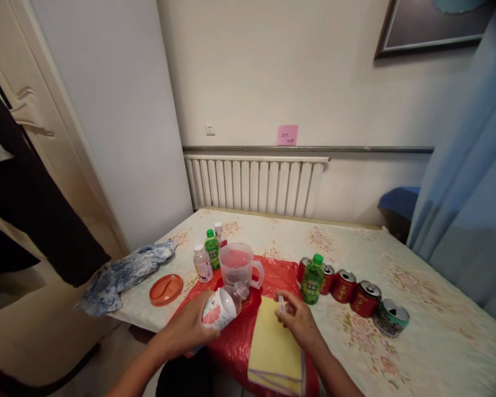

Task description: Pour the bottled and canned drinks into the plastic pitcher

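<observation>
My left hand [192, 325] is wrapped round a clear bottle [220, 310] with a white and pink label, tilted with its open neck to the upper right, close in front of the pitcher. A translucent pitcher [236, 266] with pink liquid stands on a red plastic sheet [231, 350], its handle to the right. My right hand [295, 318] pinches a small white cap [281, 304] above a folded yellow cloth [273, 344].
Left of the pitcher stand a white-capped bottle [203, 264], a green bottle [212, 251] and an orange lid [166, 290]. To the right are another green bottle [313, 281], red cans [366, 299] and a green can [391, 318]. A blue-white cloth [128, 273] hangs over the left edge.
</observation>
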The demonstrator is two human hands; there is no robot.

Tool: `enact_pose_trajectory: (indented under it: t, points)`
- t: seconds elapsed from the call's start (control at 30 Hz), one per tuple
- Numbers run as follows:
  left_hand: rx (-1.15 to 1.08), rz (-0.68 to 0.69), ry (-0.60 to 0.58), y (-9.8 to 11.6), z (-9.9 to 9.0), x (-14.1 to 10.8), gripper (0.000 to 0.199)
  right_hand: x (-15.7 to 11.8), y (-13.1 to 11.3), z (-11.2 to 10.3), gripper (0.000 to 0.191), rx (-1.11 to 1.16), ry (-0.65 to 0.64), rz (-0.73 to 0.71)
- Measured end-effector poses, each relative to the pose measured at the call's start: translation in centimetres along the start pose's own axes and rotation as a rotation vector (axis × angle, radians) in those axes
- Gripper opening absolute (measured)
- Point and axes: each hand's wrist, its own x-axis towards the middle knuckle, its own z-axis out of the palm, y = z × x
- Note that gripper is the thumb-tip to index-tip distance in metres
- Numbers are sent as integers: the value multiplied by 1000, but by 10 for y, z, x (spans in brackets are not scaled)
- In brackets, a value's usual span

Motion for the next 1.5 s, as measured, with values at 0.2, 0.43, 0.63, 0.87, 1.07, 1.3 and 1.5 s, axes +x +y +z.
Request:
enact_pose_trajectory:
  t: [0.2, 0.43, 0.63, 0.87, 1.07, 1.3, 1.5]
  points:
    - [293, -3, 83, 7, -52, 28, 50, -20, 76, 33, 40, -194, 134, -29]
    - [887, 0, 155, 8, -75, 64, 35, -30, 107, 39, 37, -256, 157, -87]
    - [1025, 30, 165, 15, -79, 87, 23, -33, 105, 36, 38, -256, 135, -87]
    - [1129, 60, 152, 31, -81, 104, 28, -36, 109, 37, 36, -257, 143, -107]
    - [1203, 114, 141, 43, -80, 114, 24, -36, 108, 37, 37, -243, 140, -110]
    - [1262, 187, 135, 49, -78, 124, 21, -35, 107, 35, 37, -241, 138, -106]
    - [1297, 225, 132, 53, -75, 127, 24, -35, 106, 35, 37, -221, 153, -114]
